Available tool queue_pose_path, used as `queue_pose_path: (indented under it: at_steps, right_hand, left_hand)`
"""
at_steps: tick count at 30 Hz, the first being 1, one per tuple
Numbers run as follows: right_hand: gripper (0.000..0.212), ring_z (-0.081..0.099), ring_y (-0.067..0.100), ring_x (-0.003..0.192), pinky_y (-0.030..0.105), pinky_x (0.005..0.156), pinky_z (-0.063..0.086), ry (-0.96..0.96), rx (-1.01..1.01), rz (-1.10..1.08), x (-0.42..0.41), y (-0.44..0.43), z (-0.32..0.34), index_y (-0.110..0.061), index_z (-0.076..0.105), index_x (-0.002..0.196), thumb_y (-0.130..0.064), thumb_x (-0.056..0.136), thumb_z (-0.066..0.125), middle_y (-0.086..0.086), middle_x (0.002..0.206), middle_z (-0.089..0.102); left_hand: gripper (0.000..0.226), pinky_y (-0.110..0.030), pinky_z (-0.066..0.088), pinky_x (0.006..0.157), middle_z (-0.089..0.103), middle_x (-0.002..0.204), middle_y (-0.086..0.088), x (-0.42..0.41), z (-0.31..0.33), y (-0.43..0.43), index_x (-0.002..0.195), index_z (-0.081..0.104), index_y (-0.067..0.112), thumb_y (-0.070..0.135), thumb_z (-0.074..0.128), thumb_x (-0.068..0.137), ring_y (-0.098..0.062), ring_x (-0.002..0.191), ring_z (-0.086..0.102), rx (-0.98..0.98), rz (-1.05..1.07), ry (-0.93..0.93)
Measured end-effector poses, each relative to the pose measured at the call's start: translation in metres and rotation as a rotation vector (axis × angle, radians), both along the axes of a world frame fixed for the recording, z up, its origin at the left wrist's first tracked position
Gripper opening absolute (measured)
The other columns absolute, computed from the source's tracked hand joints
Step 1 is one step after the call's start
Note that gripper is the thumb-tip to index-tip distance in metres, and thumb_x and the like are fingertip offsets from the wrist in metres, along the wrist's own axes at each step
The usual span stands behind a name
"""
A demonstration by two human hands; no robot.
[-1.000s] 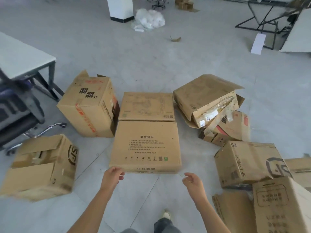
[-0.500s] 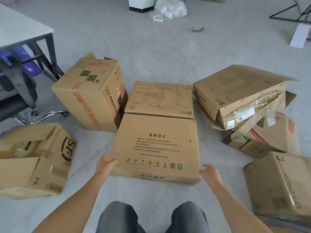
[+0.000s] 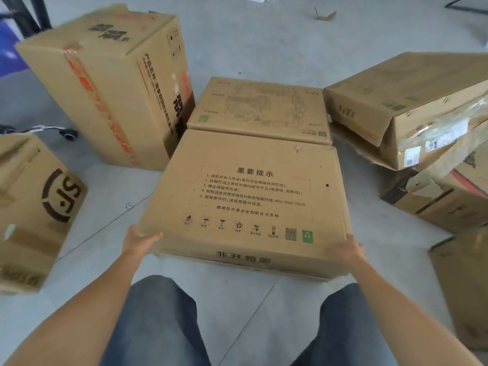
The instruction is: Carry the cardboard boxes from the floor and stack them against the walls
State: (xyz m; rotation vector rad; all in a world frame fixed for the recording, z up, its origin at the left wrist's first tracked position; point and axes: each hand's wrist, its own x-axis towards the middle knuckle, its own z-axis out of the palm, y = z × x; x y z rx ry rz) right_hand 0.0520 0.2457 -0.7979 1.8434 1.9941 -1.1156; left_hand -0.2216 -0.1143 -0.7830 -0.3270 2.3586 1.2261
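Both hands have closed the gap since half a second ago: then they were just short of the printed flat box (image 3: 250, 196), now they are on its two near corners. Left hand (image 3: 140, 240) grips the near-left corner with its thumb over the top edge. Right hand (image 3: 346, 250) clasps the near-right corner, its fingers out of sight round the side. This box lies flat and closed on the grey floor (image 3: 264, 43), straight ahead of the person's knees (image 3: 158, 313); I cannot tell whether its near edge is off the ground.

Touching its far edge lies a second flat box (image 3: 261, 109), also closed. A tall taped box (image 3: 105, 83) stands upright just beside both, at their left. Nearer on the left sits an SF box (image 3: 34, 207); nothing of its inside shows. To the right, a gaping box (image 3: 412, 107) rests tilted on a torn box (image 3: 443, 196), with clear plastic wrap and white labels showing at its open end. Another box (image 3: 464, 286) crowds the lower right edge. A cardboard scrap (image 3: 326, 15) lies far off, and a chair caster (image 3: 68, 133) pokes out beside the tall box.
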Motion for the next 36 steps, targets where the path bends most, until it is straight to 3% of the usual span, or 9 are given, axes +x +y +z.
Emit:
queue_pose_path:
  at_steps: [4, 8, 15, 26, 31, 34, 36]
  right_hand:
    - [0.075, 0.033, 0.04, 0.125, 0.047, 0.098, 0.041, 0.034, 0.009, -0.027, 0.004, 0.004, -0.005, -0.019, 0.014, 0.145, -0.021, 0.085, 0.059, 0.019, 0.139, 0.026]
    - [0.087, 0.044, 0.036, 0.11, 0.043, 0.081, 0.048, 0.13, -0.019, -0.052, 0.016, 0.006, -0.016, -0.018, 0.014, 0.146, -0.012, 0.078, 0.069, 0.02, 0.136, 0.033]
    - [0.083, 0.044, 0.026, 0.101, 0.045, 0.093, 0.046, 0.248, -0.016, -0.164, 0.03, 0.0, -0.039, -0.017, 0.021, 0.143, -0.016, 0.078, 0.072, 0.017, 0.137, 0.036]
    - [0.095, 0.038, 0.032, 0.127, 0.048, 0.103, 0.038, 0.301, -0.015, -0.222, 0.036, 0.003, -0.034, -0.022, 0.015, 0.147, -0.029, 0.074, 0.077, 0.01, 0.147, 0.028]
    - [0.095, 0.038, 0.033, 0.13, 0.051, 0.101, 0.041, 0.323, 0.166, -0.217, 0.027, 0.019, 0.016, -0.024, 0.017, 0.147, -0.047, 0.074, 0.072, 0.008, 0.148, 0.032]
    - [0.087, 0.038, 0.034, 0.13, 0.052, 0.103, 0.038, 0.34, 0.323, -0.202, 0.018, 0.027, 0.055, -0.022, 0.022, 0.145, -0.055, 0.077, 0.064, 0.009, 0.145, 0.037]
    - [0.082, 0.033, 0.033, 0.134, 0.051, 0.107, 0.034, 0.395, 0.399, -0.213, 0.012, 0.033, 0.081, -0.021, 0.024, 0.145, -0.054, 0.08, 0.062, 0.008, 0.147, 0.036]
  left_hand:
    - [0.067, -0.041, 0.031, 0.106, 0.04, 0.143, -0.021, 0.004, -0.012, -0.001, 0.14, 0.031, -0.002, 0.007, 0.067, 0.085, -0.036, 0.131, 0.039, 0.001, 0.019, -0.044]
    - [0.063, -0.042, 0.034, 0.105, 0.046, 0.138, -0.02, -0.008, -0.02, 0.0, 0.136, 0.037, -0.001, 0.005, 0.069, 0.082, -0.036, 0.127, 0.044, 0.025, 0.039, -0.046]
    - [0.065, -0.045, 0.034, 0.104, 0.045, 0.137, -0.02, -0.019, -0.037, -0.001, 0.134, 0.035, -0.001, 0.01, 0.071, 0.081, -0.036, 0.125, 0.044, 0.092, 0.107, -0.068]
    - [0.06, -0.042, 0.034, 0.103, 0.046, 0.137, -0.013, -0.011, -0.045, -0.003, 0.136, 0.035, 0.005, 0.007, 0.066, 0.084, -0.032, 0.126, 0.043, 0.19, 0.156, -0.001]
    - [0.06, -0.041, 0.036, 0.107, 0.045, 0.14, -0.008, -0.019, -0.007, 0.013, 0.135, 0.039, 0.011, 0.012, 0.068, 0.082, -0.026, 0.127, 0.046, 0.314, 0.165, 0.139]
    - [0.056, -0.03, 0.035, 0.101, 0.044, 0.139, -0.012, -0.026, 0.038, 0.033, 0.134, 0.039, 0.005, 0.005, 0.065, 0.084, -0.025, 0.127, 0.044, 0.327, 0.145, 0.304]
    - [0.066, -0.025, 0.03, 0.104, 0.034, 0.146, -0.009, -0.03, 0.068, 0.043, 0.143, 0.03, 0.007, 0.006, 0.064, 0.086, -0.021, 0.134, 0.036, 0.336, 0.134, 0.38]
